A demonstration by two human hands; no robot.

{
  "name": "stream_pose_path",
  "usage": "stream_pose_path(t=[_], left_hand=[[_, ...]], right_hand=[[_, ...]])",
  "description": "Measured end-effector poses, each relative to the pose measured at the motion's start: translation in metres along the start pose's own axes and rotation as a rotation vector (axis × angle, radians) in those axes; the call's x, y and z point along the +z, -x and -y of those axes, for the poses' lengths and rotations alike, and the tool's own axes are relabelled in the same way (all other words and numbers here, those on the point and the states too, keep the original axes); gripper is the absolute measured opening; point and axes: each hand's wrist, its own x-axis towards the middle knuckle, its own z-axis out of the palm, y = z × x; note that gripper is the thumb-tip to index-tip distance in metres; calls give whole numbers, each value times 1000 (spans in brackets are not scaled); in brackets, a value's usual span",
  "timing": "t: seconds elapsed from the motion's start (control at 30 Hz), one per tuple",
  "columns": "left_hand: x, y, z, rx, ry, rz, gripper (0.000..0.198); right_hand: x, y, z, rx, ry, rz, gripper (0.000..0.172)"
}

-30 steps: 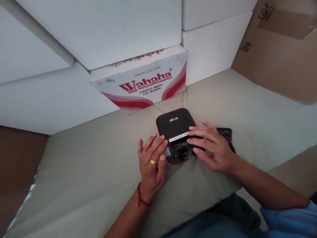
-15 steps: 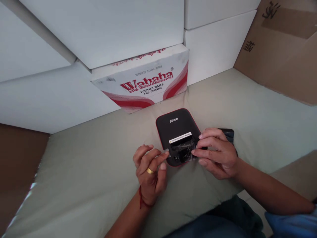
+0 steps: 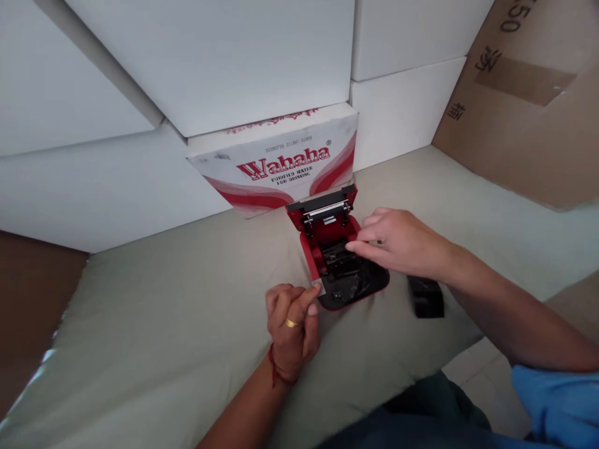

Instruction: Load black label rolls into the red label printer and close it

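A small red and black printer [image 3: 306, 252] stands on the cloth with its lid [image 3: 322, 198] raised, showing a red inside and a metallic roller. Crinkled clear film [image 3: 349, 285] lies over its front and runs toward the compartment. The index finger of my left hand [image 3: 292, 321] presses on the grey tab at the printer's left side; the thumb is apart and the other fingers are loosely bent. My right hand [image 3: 397, 243] reaches over the right edge of the opening, thumb and fingers slightly apart, touching or very near the film. No held object shows in it.
A Wahaha water carton [image 3: 285, 165] stands close behind the raised lid. White boxes [image 3: 210, 56] are stacked along the back, and a brown carton [image 3: 524, 112] is at the right. A glossy black object [image 3: 425, 296] lies on the pale green cloth [image 3: 187, 299] beside my right forearm.
The printer's lid has swung up and back, opening the compartment. My right hand has moved up and slightly left from the front edge to the opening. My left finger stays on the grey tab.
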Motion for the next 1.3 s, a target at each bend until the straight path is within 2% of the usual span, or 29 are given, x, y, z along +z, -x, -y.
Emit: stream_pose_path(t=[0.13, 0.27, 0.37, 0.47, 0.53, 0.63, 0.7, 0.77, 0.83, 0.93, 1.0, 1.07, 1.17, 1.3], left_hand=[[0, 0, -2, -12, 91, 23, 48], [3, 4, 0, -60, 187, -21, 47], [5, 5, 1, -66, 177, -8, 30], [5, 2, 1, -98, 154, 30, 34], [5, -1, 0, -164, 117, -2, 30], [7, -4, 0, -314, 27, -93, 17], [9, -3, 2, -422, 49, -67, 34], [11, 0, 5, -529, 130, 12, 49], [13, 2, 8, -643, 190, 61, 54], [12, 1, 9, -757, 227, 80, 60], [10, -2, 8, -786, 254, 103, 62], [9, -4, 7, -800, 257, 116, 62], [10, -4, 9, -778, 210, 94, 60], [15, 2, 12, -736, 202, 34, 59]], right_hand=[[10, -34, 27, 92, 319, 182, 19], [24, -52, 35, 126, 385, 331, 23], [30, -59, 28, 98, 377, 351, 20], [29, -55, 22, 131, 342, 314, 21], [19, -42, 20, 125, 266, 228, 22], [-12, -1, 18, 84, 18, 81, 20], [-39, 36, 12, 154, -224, 98, 30], [-60, 72, 1, 255, -377, 83, 35], [-67, 99, -13, 355, -430, 58, 38], [-45, 115, -32, 429, -427, 171, 41], [-18, 112, -40, 419, -442, 251, 41], [9, 108, -44, 395, -462, 252, 39], [36, 106, -53, 403, -453, 100, 40], [42, 117, -75, 503, -276, -179, 38]])
